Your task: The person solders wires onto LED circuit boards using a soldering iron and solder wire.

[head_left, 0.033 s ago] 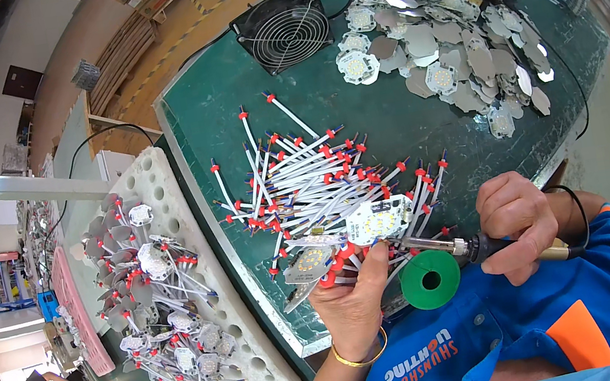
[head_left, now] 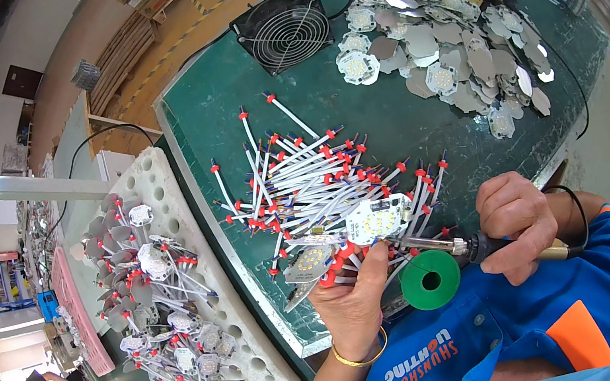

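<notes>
Green tabletop (head_left: 357, 117) carries a heap of white wires (head_left: 311, 181), and at its near edge the left hand (head_left: 352, 304) pinches a small white board (head_left: 377, 219) while the right hand (head_left: 516, 224) grips a soldering iron (head_left: 459, 245) touching it.

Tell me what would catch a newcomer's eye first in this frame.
Probably the fan of white wires with red ends spread across the green bench top, just above the hands. At the near edge the left hand holds a small round LED board while the right hand grips a soldering iron pointed at it, with a green spool just below the iron. A heap of round boards and metal discs lies at the far right.
</notes>
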Action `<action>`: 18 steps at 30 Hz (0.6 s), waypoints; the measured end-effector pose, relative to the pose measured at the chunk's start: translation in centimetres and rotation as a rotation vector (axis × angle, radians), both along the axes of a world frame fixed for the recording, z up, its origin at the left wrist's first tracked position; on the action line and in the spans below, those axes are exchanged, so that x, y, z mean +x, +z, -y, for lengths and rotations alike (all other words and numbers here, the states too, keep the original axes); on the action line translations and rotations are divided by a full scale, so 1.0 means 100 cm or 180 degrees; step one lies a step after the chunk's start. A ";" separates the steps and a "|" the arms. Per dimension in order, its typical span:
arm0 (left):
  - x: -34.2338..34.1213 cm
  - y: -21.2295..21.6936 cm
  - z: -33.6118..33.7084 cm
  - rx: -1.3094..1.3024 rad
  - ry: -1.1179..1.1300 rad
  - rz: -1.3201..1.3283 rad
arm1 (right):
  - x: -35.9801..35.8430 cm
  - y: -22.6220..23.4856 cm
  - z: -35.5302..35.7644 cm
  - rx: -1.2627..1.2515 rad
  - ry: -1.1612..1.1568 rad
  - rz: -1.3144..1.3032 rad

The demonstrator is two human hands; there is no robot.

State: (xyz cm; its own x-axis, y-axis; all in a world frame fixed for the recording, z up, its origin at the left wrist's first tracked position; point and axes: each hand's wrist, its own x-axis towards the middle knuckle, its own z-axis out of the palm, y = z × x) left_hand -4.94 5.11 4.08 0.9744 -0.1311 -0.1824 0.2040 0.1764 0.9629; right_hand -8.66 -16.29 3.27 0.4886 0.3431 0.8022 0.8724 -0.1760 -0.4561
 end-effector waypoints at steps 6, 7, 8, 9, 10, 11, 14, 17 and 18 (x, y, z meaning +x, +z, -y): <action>0.008 -0.008 0.008 -0.0231 -0.0016 -0.0157 | 0.003 -0.012 -0.002 0.0226 -0.0201 -0.0165; 0.010 -0.010 0.008 -0.0235 -0.0021 -0.0150 | 0.002 -0.014 -0.002 0.0270 -0.0276 -0.0250; 0.011 -0.012 0.008 -0.0262 -0.0054 -0.0265 | 0.001 -0.014 -0.003 0.0272 -0.0271 -0.0247; 0.012 -0.013 0.008 -0.0289 -0.0088 -0.0379 | 0.000 -0.014 -0.003 0.0358 -0.0261 -0.0426; 0.013 -0.011 0.010 -0.0296 -0.0109 -0.0355 | 0.000 -0.014 -0.003 0.0445 -0.0252 -0.0606; 0.014 -0.008 0.012 -0.0298 -0.0118 -0.0358 | -0.001 -0.011 -0.002 0.0442 -0.0261 -0.0608; 0.016 -0.006 0.012 -0.0264 -0.0044 -0.0530 | 0.002 0.001 0.004 0.0519 -0.0100 -0.0601; 0.015 -0.014 0.006 -0.0594 -0.0343 -0.0429 | 0.009 0.005 0.004 0.0384 -0.0236 -0.0453; 0.016 -0.015 0.006 -0.0496 -0.0440 -0.0424 | 0.014 0.006 0.001 0.0251 -0.0570 -0.0241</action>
